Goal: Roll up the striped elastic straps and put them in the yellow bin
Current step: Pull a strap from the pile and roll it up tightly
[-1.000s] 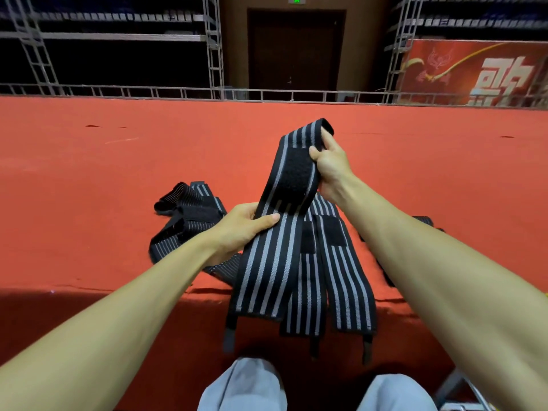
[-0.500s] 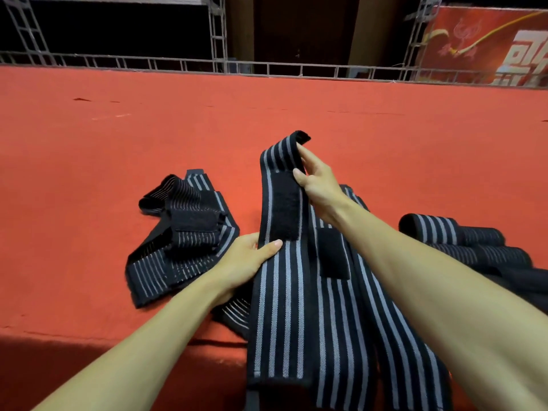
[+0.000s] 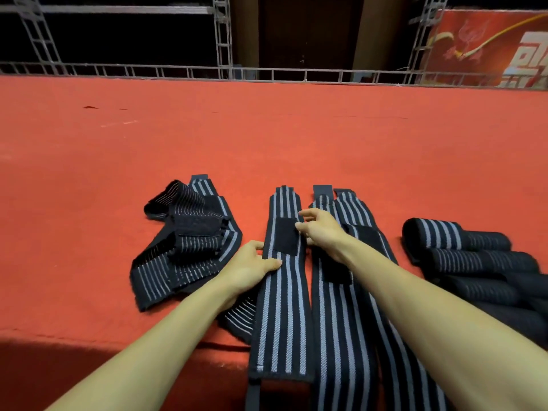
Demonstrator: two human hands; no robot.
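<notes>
Red carpet covers the wide tabletop (image 3: 267, 129), and every strap in view lies on it; the yellow bin is nowhere in frame. At the right sits a batch of rolled black-and-grey striped elastic straps (image 3: 462, 247), packed side by side. On the left is a crumpled heap of striped straps (image 3: 184, 250). Between them, at least 2 long flat straps (image 3: 341, 321) lie just beside the one being worked: a black elastic strap with grey stripes (image 3: 284, 307). It is spread flat, its long axis running straight away from the person, and its near end hangs over the tabletop's front edge. The left grip (image 3: 249, 268) is open, thumb laid across the strap's left side, pressing it down rather than clasping it. The right grip (image 3: 320, 232) is loosely curled and holds nothing, fingertips touching the right edge of the black hook-and-loop patch (image 3: 286, 237). The far end lies just beyond those fingertips, so the right grip is the nearer one, and rolling would likely start there and run back toward the body
</notes>
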